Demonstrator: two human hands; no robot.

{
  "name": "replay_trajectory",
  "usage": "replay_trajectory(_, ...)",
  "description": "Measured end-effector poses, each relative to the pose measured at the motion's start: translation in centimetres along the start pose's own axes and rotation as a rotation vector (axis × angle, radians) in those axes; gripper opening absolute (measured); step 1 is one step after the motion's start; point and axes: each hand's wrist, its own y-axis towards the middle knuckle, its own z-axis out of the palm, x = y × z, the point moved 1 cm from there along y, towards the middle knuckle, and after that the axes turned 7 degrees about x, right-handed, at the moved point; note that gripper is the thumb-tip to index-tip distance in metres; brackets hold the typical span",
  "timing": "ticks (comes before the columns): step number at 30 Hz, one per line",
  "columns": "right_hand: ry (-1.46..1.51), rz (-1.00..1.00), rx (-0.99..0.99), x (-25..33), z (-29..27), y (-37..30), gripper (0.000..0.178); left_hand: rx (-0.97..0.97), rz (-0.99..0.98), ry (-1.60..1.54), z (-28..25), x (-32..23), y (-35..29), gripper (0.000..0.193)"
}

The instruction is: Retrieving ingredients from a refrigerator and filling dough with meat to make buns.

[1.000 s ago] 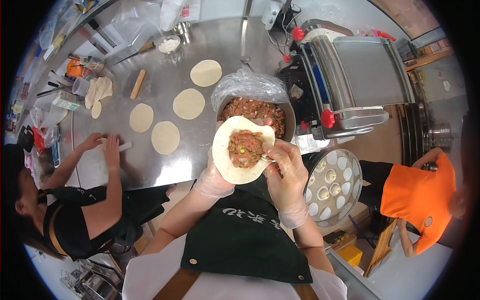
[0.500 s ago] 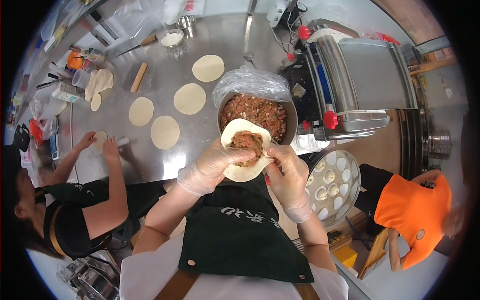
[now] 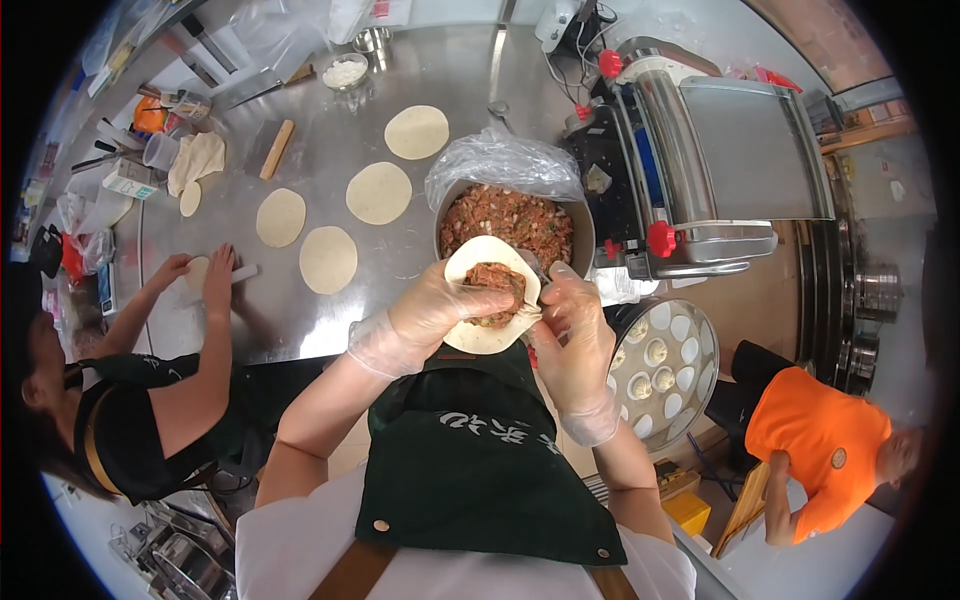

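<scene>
In clear plastic gloves, both my hands are at a round dough wrapper (image 3: 478,338) with a mound of meat filling (image 3: 492,285) in its middle. My left hand (image 3: 425,312) cups the wrapper from the left, its thumb lying on the filling. At the right edge, my right hand (image 3: 575,335) pinches the dough, where small folds show. Just beyond the wrapper stands a pot (image 3: 588,240) of minced filling (image 3: 508,222), with a clear plastic bag (image 3: 510,165) bunched over its far rim.
Several flat dough rounds (image 3: 329,260) lie on the steel table (image 3: 300,130). To the left, a co-worker's hands (image 3: 215,285) handle another round. A dough machine (image 3: 690,150) stands right of the pot. Below it, a round tray (image 3: 712,370) bears buns. A person in orange (image 3: 820,440) is at right.
My right fingers have shifted slightly at the wrapper's edge, and the dough there looks more gathered. The co-worker at left and the person in orange have moved a little.
</scene>
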Motion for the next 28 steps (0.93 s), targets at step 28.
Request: replay_trajectory(28, 0.023, -0.026, 0.114, -2.0, 0.0, -1.0, 0.045, 0.128, -0.126, 0.327, 0.5, -0.8, 0.0, 0.034)
